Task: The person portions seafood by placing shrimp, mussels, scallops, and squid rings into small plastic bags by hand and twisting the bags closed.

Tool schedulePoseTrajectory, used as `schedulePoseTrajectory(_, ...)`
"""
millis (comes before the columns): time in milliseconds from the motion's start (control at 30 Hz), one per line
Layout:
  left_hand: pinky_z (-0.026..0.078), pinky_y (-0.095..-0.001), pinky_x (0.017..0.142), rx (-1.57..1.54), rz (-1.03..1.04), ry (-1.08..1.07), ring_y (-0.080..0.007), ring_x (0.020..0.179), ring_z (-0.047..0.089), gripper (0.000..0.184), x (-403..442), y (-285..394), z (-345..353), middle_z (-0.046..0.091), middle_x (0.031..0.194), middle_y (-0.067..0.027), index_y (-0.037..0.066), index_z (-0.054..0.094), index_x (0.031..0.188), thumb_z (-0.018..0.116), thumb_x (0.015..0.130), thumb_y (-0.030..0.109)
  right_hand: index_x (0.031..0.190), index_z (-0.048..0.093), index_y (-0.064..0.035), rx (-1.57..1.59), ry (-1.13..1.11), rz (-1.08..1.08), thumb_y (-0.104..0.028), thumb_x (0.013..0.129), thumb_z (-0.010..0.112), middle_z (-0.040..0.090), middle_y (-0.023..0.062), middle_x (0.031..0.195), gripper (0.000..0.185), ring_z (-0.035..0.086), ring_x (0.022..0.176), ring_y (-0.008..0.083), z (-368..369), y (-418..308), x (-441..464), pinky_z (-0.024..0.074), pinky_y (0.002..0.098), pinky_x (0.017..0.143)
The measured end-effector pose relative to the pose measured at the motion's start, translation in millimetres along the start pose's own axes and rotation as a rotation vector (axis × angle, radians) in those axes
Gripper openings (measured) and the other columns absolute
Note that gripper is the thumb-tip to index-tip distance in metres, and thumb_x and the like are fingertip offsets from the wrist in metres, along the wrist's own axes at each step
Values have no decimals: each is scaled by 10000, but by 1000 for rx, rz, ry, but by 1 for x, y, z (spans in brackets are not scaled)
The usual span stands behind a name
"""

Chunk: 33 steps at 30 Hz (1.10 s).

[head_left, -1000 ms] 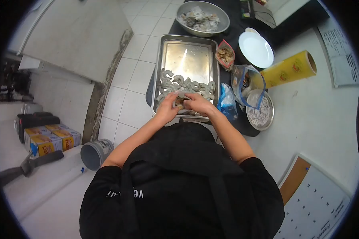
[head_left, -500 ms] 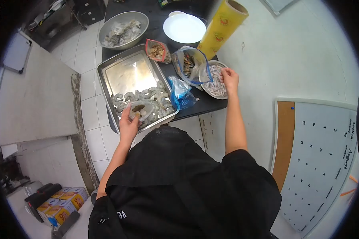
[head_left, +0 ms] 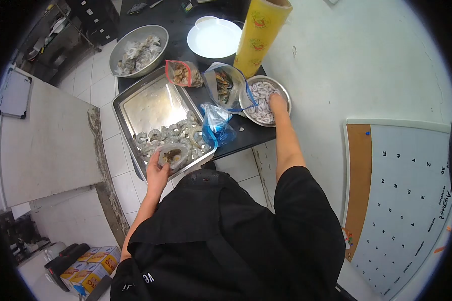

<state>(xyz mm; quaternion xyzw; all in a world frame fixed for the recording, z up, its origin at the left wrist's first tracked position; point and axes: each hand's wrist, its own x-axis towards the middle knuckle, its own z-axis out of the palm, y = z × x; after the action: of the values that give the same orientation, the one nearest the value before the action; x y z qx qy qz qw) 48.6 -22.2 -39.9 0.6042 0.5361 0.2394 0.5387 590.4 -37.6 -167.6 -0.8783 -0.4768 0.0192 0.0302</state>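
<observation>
Black table (head_left: 155,17) | pale pieces (head_left: 260,95) under right hand (head_left: 278,104) | clear bag (head_left: 182,154) in left hand (head_left: 157,171)

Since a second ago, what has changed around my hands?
Your right hand left the clear plastic bag, moved right and reached down into the smaller metal bowl of pale strips. Your left hand still holds the bag over the tray of shrimp. The white plate and yellow cling-film roll stayed put.

The fingertips of the right hand (head_left: 278,105) are hidden among pale pieces (head_left: 260,96) in the round bowl (head_left: 282,87). The upper frame edge truncates the yellow roll (head_left: 257,37). The blue bag's (head_left: 219,128) contents are indistinguishable.
</observation>
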Motion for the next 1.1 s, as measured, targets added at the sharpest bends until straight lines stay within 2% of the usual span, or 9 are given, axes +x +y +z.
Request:
schedulePoseTrajectory(167,525,-264,596,-59,18,20,-152,668,618,542,2,-6,-2,563,1151,-131,-57,429,1302,519,768,-52,979,668,-45,346,216,65,-189,825,607,659,164,794,218,635,807,354,-26,-1,0,501,408,744)
schedulePoseTrajectory(233,523,-267,599,-7,24,28,-154,673,618,539,1,-8,-1,556,1158,-129,-56,431,1301,519,769,-52,917,685,-55,971,96,398,-151,825,607,629,151,707,154,623,726,340,-45,-5,4,498,386,720)
schedulePoseTrajectory(333,518,-274,605,27,25,33,-159,680,618,536,-1,1,1,539,1172,-130,-51,437,1298,519,769,-55,876,696,-66,1155,105,507,-93,810,591,625,137,738,127,611,713,322,-67,-13,6,497,376,721)
schedulePoseTrajectory(367,515,-278,607,16,14,26,-161,683,618,534,-2,4,2,530,1177,-132,-47,439,1297,518,769,-58,876,696,-66,1156,102,501,-93,810,591,625,137,738,127,611,713,322,-64,-15,8,497,376,721)
schedulePoseTrajectory(433,529,-266,589,34,34,13,-158,704,618,528,-2,0,1,473,1231,-162,-68,432,1294,527,775,-52,955,653,-35,540,231,-18,-105,788,591,628,235,953,190,620,888,346,-41,-18,11,489,424,779)
schedulePoseTrajectory(533,541,-257,571,55,55,-2,-161,720,620,525,1,-10,2,411,1287,-195,-92,421,1293,531,781,-54,936,628,-1,305,98,-120,-114,819,527,611,241,983,191,611,910,366,10,-30,15,480,453,814)
schedulePoseTrajectory(700,539,-263,577,27,17,-31,-178,709,627,525,-4,-8,0,404,1285,-198,-98,417,1291,524,778,-65,842,676,-20,246,65,5,-118,763,600,557,211,1042,147,593,913,394,20,-44,16,479,463,822)
schedulePoseTrajectory(900,534,-255,584,-41,48,-7,-168,688,625,522,-5,-14,-1,421,1269,-178,-95,415,1288,517,778,-58,902,650,35,93,74,-231,-98,762,537,557,263,1100,224,582,966,393,2,-47,-6,466,437,874)
schedulePoseTrajectory(1100,529,-255,582,14,48,-28,-160,679,623,540,-6,-8,-3,427,1264,-173,-74,414,1303,523,774,-59,890,645,27,481,193,59,-80,784,616,629,164,822,153,633,677,317,-30,-26,18,526,379,638)
